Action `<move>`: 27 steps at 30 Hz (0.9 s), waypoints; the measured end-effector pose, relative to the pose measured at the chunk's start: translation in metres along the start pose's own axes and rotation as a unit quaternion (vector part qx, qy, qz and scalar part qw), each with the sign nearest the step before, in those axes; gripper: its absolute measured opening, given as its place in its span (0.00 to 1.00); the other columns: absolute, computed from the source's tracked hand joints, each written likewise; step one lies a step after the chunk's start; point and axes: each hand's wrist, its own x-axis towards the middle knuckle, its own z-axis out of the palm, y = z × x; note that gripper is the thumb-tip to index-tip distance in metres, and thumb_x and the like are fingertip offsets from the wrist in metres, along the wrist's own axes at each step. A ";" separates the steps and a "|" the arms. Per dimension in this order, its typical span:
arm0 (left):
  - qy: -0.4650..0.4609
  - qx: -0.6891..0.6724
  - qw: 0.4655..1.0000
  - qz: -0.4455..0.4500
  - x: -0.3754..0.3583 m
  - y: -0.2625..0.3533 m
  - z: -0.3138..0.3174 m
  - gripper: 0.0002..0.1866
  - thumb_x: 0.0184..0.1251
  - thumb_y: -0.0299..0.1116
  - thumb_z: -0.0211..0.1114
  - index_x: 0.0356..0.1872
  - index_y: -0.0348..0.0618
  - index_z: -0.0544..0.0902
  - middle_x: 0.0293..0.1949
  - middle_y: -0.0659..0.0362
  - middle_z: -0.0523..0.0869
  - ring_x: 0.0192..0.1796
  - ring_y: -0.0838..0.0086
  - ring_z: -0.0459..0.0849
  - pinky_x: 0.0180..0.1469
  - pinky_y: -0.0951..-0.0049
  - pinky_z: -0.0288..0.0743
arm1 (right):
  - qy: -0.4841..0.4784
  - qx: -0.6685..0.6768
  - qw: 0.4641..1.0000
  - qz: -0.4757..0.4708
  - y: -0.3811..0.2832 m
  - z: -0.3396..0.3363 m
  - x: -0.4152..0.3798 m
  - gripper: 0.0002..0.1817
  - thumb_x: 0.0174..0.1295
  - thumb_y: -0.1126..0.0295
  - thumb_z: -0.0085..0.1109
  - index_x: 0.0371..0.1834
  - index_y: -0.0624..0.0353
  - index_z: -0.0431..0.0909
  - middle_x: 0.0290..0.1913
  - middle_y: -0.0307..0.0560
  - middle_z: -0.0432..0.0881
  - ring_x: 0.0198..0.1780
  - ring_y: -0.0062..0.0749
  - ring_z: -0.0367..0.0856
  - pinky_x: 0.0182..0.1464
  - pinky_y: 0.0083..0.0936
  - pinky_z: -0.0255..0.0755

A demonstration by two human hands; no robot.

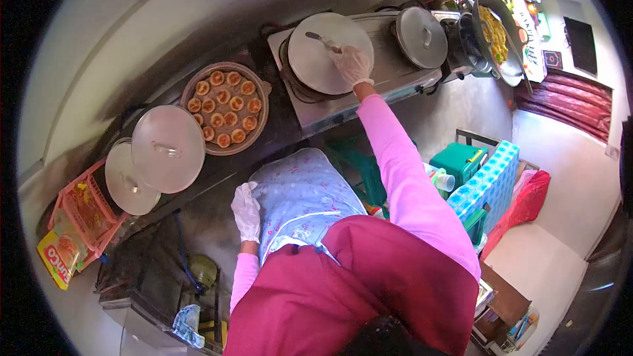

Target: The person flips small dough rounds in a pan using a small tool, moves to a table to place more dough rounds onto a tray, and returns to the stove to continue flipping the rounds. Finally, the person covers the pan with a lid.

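My right hand (356, 67), in a clear plastic glove, is over the middle of a round metal lid (313, 69) that covers a pan on the stove. Its fingers are closed on a slim metal utensil (315, 37) that points to the upper left. Whether they also grip the lid's knob is hidden. My left hand (246, 212), gloved too, hangs beside the blue floral apron (300, 188), fingers loosely extended and holding nothing visible. Left of the stove, a round pan (262, 115) contains several browned round cakes.
A smaller lidded pan (422, 38) sits on the stove's (402, 95) right side. Beyond it stands a wok (484, 0) with yellow food. Two loose lids (168, 165) overlap at the left, near a pink basket (92, 207). A green box (458, 158) is at lower right.
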 end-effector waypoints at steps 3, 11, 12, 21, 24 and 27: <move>-0.017 -0.020 0.999 -0.042 -0.003 0.022 0.030 0.20 0.83 0.44 0.51 0.48 0.39 0.85 0.25 0.62 0.81 0.23 0.80 0.72 0.30 0.72 0.68 | 0.130 -0.104 0.962 -0.216 0.057 -0.027 -0.005 0.18 0.64 0.53 0.57 0.47 0.51 0.85 0.45 0.48 0.88 0.46 0.51 0.86 0.48 0.48 0.79; -0.066 -0.066 0.991 -0.092 -0.005 0.035 0.097 0.16 0.81 0.39 0.55 0.52 0.38 0.85 0.28 0.63 0.82 0.30 0.82 0.75 0.34 0.77 0.71 | 0.138 -0.046 0.989 -0.006 0.162 -0.086 0.026 0.19 0.65 0.51 0.58 0.39 0.54 0.87 0.36 0.56 0.87 0.40 0.55 0.86 0.43 0.48 0.77; -0.066 -0.067 0.993 -0.078 -0.004 0.035 0.102 0.16 0.81 0.39 0.56 0.52 0.38 0.85 0.28 0.64 0.82 0.30 0.82 0.76 0.34 0.78 0.71 | 0.123 -0.047 0.991 -0.005 0.168 -0.080 0.029 0.19 0.64 0.50 0.59 0.37 0.55 0.87 0.37 0.55 0.87 0.41 0.55 0.86 0.43 0.48 0.78; 0.023 -0.030 0.999 -0.017 0.004 0.060 0.123 0.12 0.76 0.35 0.63 0.40 0.37 0.88 0.27 0.63 0.83 0.30 0.80 0.77 0.35 0.74 0.72 | 0.192 0.112 0.972 -0.072 0.168 -0.072 0.011 0.14 0.66 0.63 0.56 0.50 0.53 0.84 0.45 0.51 0.84 0.47 0.48 0.83 0.48 0.41 0.77; -0.027 -0.006 0.999 -0.041 0.010 0.077 0.129 0.15 0.75 0.38 0.65 0.32 0.36 0.86 0.25 0.63 0.83 0.29 0.79 0.77 0.35 0.73 0.71 | 0.076 0.229 0.966 -0.092 0.142 -0.058 -0.041 0.14 0.67 0.66 0.56 0.54 0.54 0.82 0.44 0.49 0.83 0.47 0.43 0.82 0.48 0.38 0.77; -0.071 -0.003 0.995 -0.065 0.013 0.088 0.141 0.19 0.75 0.41 0.65 0.26 0.36 0.84 0.23 0.61 0.82 0.28 0.78 0.77 0.35 0.71 0.70 | -0.023 0.059 0.987 -0.147 0.096 -0.059 -0.091 0.17 0.68 0.67 0.58 0.56 0.61 0.83 0.45 0.50 0.87 0.43 0.40 0.84 0.47 0.36 0.77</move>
